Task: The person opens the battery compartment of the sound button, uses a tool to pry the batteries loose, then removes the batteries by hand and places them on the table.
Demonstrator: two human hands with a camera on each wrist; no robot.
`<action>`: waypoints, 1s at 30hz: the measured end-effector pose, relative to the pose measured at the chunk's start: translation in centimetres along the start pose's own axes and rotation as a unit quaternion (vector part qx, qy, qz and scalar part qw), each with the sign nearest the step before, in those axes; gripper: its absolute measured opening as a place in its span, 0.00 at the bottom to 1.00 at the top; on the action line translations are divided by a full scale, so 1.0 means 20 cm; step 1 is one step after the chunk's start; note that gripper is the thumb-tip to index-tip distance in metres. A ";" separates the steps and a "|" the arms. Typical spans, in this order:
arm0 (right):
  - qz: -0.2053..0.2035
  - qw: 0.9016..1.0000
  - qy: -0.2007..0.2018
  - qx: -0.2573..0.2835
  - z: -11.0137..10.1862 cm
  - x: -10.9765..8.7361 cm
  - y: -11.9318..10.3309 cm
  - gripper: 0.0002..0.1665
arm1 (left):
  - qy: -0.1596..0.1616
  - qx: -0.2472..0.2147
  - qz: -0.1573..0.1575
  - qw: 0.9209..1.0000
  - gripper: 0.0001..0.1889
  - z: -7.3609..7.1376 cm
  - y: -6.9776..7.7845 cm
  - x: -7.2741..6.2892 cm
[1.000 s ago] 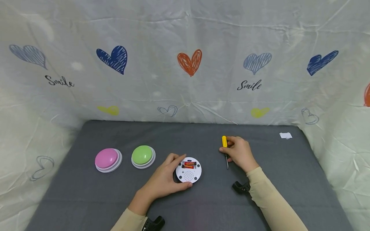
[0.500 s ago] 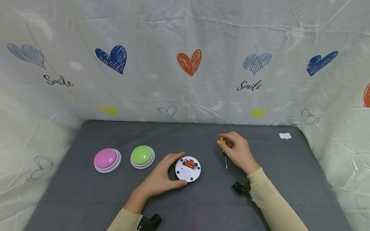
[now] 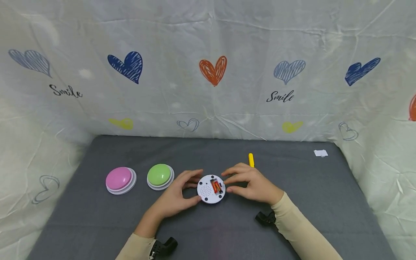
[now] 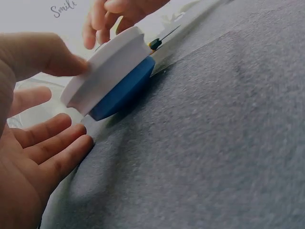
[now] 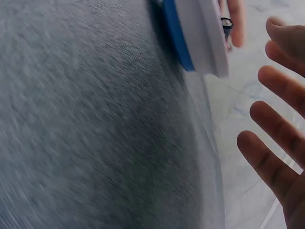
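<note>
A round push-button buzzer (image 3: 211, 193) lies upside down on the grey cloth, white base up, with red batteries (image 3: 216, 186) exposed toward its right side. Its blue dome (image 4: 125, 90) faces the table in the left wrist view. My left hand (image 3: 177, 193) is at its left; the thumb (image 4: 71, 64) touches the base's rim and the other fingers are spread. At the right rim is my right hand (image 3: 253, 182), fingers loosely extended; whether they touch the rim I cannot tell. A yellow-handled screwdriver (image 3: 251, 160) lies behind the right hand, its shaft hidden in the head view.
A green-domed buzzer (image 3: 159, 174) and a pink-domed one (image 3: 118, 178) stand dome up to the left. A small white piece (image 3: 321, 153) lies at the far right of the grey-covered table (image 3: 208, 234). A white curtain with printed hearts hangs behind.
My right hand has let go of the screwdriver and come left to the buzzer. The buzzer has turned clockwise, bringing its batteries from the far side to the right. My left thumb has shifted left.
</note>
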State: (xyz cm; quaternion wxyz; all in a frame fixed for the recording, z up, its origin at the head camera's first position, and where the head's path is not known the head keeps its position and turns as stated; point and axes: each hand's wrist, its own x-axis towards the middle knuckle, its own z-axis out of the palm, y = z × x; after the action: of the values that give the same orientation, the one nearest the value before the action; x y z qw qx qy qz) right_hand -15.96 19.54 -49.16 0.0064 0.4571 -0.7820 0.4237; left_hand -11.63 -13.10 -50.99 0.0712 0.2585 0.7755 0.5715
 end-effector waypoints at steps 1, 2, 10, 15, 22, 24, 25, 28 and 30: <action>-0.006 1.000 -0.008 -0.010 0.01 0.00 -0.01 0.16 | 0.001 0.001 -0.002 1.000 0.42 0.00 0.00 0.00; -0.012 1.000 -0.015 -0.020 0.02 0.01 -0.02 0.16 | 0.003 0.004 -0.002 1.000 0.40 0.00 0.00 0.00; -0.037 0.997 -0.043 -0.056 0.07 0.02 -0.05 0.19 | 0.021 0.061 -0.005 0.998 0.30 0.02 0.02 0.01; -0.028 0.996 -0.049 -0.071 0.11 0.03 -0.06 0.20 | 0.000 0.110 -0.045 0.993 0.43 0.04 0.03 0.01; -0.008 0.992 -0.028 -0.120 0.17 0.04 -0.11 0.18 | 0.003 0.144 -0.065 0.987 0.50 0.07 0.04 0.01; -0.007 0.992 -0.020 -0.128 0.18 0.04 -0.13 0.16 | 0.011 0.147 -0.063 0.987 0.50 0.08 0.04 0.02; -0.008 0.991 -0.015 -0.129 0.18 0.04 -0.13 0.15 | 0.014 0.148 -0.062 0.987 0.50 0.08 0.05 0.02; -0.014 0.992 -0.005 -0.124 0.19 0.05 -0.14 0.14 | 0.018 0.150 -0.058 0.987 0.51 0.09 0.05 0.02; -0.015 0.992 0.000 -0.123 0.20 0.04 -0.14 0.14 | 0.019 0.152 -0.058 0.987 0.51 0.09 0.05 0.01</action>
State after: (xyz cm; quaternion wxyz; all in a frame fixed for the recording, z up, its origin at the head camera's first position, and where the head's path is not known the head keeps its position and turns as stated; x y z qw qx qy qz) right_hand -12.99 15.68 -49.50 0.0686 0.4646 -0.8211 0.3245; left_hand -10.82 -11.23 -50.67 0.0496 0.2098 0.8682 0.4470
